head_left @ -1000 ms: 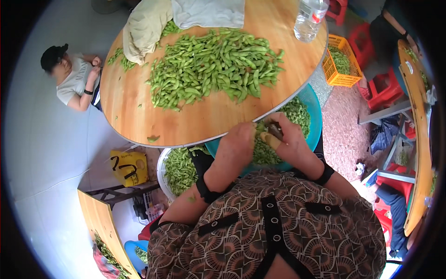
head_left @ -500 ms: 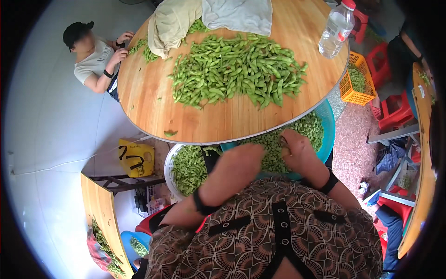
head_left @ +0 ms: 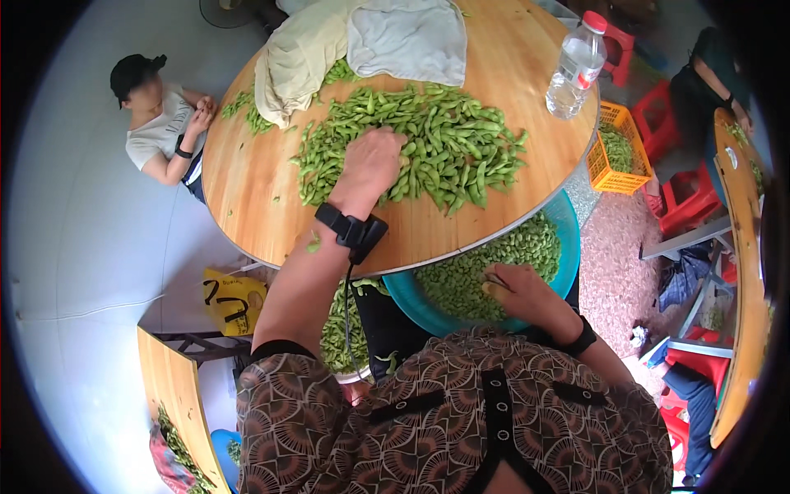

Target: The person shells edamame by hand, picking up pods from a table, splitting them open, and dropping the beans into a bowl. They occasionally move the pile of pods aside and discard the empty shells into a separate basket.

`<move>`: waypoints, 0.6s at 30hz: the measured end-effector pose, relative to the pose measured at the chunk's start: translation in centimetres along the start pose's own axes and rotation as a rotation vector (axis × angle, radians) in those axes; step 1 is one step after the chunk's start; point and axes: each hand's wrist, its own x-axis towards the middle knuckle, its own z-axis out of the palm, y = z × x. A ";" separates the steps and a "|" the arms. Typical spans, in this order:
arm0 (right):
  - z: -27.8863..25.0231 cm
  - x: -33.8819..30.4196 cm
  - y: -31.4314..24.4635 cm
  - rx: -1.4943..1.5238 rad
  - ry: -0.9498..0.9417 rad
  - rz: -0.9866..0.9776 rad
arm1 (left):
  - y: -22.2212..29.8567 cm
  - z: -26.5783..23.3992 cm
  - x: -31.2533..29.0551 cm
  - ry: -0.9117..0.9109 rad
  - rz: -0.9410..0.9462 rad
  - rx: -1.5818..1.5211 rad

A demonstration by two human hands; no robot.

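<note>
A broad pile of green soybean pods (head_left: 461,148) lies on the round wooden table (head_left: 247,198). My left hand (head_left: 370,165) reaches over the table edge into the near left part of the pile, its fingers curled down among the pods; the fingertips are partly hidden. Below the edge, my right hand (head_left: 527,292) hovers above a teal basin (head_left: 569,239) full of small green beans (head_left: 527,251). Its fingers are closed around something small with a dark part, which I cannot make out. A light basket of green pods (head_left: 341,329) stands under my left forearm.
Cloths, one cream (head_left: 300,53) and one white (head_left: 407,41), lie at the table's far side. A red-capped bottle (head_left: 578,66) stands far right, near an orange crate (head_left: 617,148). A person (head_left: 160,123) sits at the left. Red stools (head_left: 687,198) are on the right.
My left hand has moved from beside my right hand, above the basin, up and forward into the pods on the table. The person at the left has drawn their hands together.
</note>
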 end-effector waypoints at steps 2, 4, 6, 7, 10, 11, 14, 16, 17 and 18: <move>-0.6 -0.2 -0.5 0.113 -0.028 0.131 | 0.8 -0.4 -0.5 0.061 0.097 -0.038; -0.9 0.0 -0.9 0.138 -0.001 0.143 | 1.3 -0.2 -0.9 0.068 0.092 -0.098; -1.3 0.4 -1.4 0.165 0.019 0.145 | 1.3 0.0 -1.1 0.077 0.078 -0.151; -1.5 0.6 -1.9 0.176 0.043 0.092 | 1.1 0.1 -1.4 0.183 0.042 -0.207; -2.2 1.1 -3.3 0.188 0.074 0.027 | 0.9 -0.4 -1.8 0.262 -0.039 -0.346; -2.3 1.2 -3.6 0.188 0.079 0.015 | 1.0 -0.7 -2.0 0.234 -0.088 -0.430; -2.9 1.7 -3.9 0.315 0.066 0.032 | 3.6 -3.1 -3.3 0.186 -0.023 -0.702; -3.2 2.1 -4.5 0.528 0.058 0.102 | 5.5 -4.4 -5.3 0.048 -0.012 -0.783; -3.3 2.3 -4.6 0.740 0.051 0.164 | 7.0 -4.6 -6.2 0.015 -0.023 -0.932; -3.3 2.5 -4.7 0.740 0.055 0.176 | 8.4 -4.8 -7.0 -0.014 -0.039 -1.079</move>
